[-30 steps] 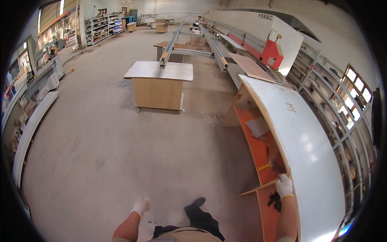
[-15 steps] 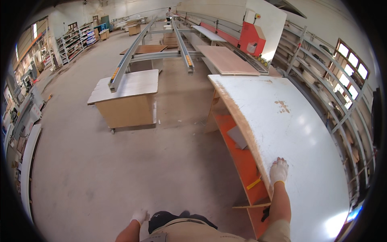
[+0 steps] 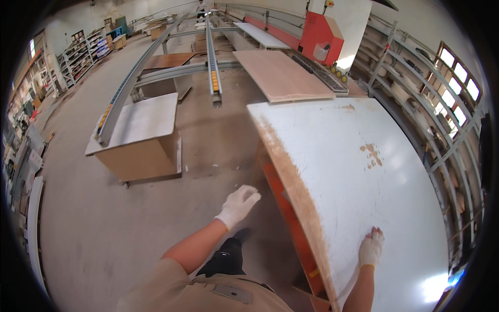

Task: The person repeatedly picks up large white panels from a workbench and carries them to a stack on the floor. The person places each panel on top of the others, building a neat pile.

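My right hand (image 3: 370,248), in a white glove with bare fingertips, lies palm down on a white tabletop (image 3: 332,161), fingers stretched out and holding nothing. The tabletop has a worn brown edge and brown scuffed patches. My left hand (image 3: 238,205), also in a white glove, hangs in the air left of that edge with its fingers loosely bent and apart. I see nothing in it. Under the tabletop an orange shelf (image 3: 285,200) shows, with a small yellow item (image 3: 314,273) on it, mostly hidden by the edge.
A pinkish-brown board (image 3: 280,75) lies beyond the tabletop, beside a red-and-white machine (image 3: 321,39). To the left stands a wheeled wooden cart (image 3: 140,158) under a metal roller rail (image 3: 112,117); a second rail (image 3: 213,67) runs beside it. Racks (image 3: 410,88) line the right wall. Far off is another person (image 3: 201,9).
My left hand has risen from low by my side to forward, near the tabletop's edge. My right hand stays on the tabletop. The view has moved forward and turned slightly right.
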Demonstrator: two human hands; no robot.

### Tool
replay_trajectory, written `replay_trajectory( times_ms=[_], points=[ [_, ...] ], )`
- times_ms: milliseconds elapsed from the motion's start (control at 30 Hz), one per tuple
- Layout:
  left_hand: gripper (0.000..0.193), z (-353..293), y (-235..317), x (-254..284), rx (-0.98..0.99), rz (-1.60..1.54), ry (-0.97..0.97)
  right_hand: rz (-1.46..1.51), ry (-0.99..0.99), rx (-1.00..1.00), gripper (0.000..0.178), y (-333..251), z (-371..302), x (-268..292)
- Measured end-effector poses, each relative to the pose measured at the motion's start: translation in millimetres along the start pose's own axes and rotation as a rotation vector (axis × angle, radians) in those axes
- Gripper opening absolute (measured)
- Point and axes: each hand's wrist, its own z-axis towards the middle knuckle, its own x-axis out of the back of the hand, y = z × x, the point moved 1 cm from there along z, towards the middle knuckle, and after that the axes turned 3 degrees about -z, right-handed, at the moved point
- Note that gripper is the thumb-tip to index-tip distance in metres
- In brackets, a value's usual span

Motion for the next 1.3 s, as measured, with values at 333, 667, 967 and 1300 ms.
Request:
replay_trajectory(
  times_ms=[333,667,967,1300],
  points=[
    [0.025,265,52,-48,-0.427,0.256,0.067,-0.092,0.039,-0.271,0.046,3,42,-7],
    [0.018,313,30,-51,-0.576,0.387,-0.046,-0.31,-0.046,-0.425,0.048,-30,63,-3],
    [0.02,310,34,-49,-0.607,0.325,-0.046,-0.179,0.013,-0.568,0.045,-69,76,-14],
    [0.022,310,38,-48,-0.603,0.32,-0.047,-0.168,0.032,-0.584,0.04,-96,79,-3]
  ],
)
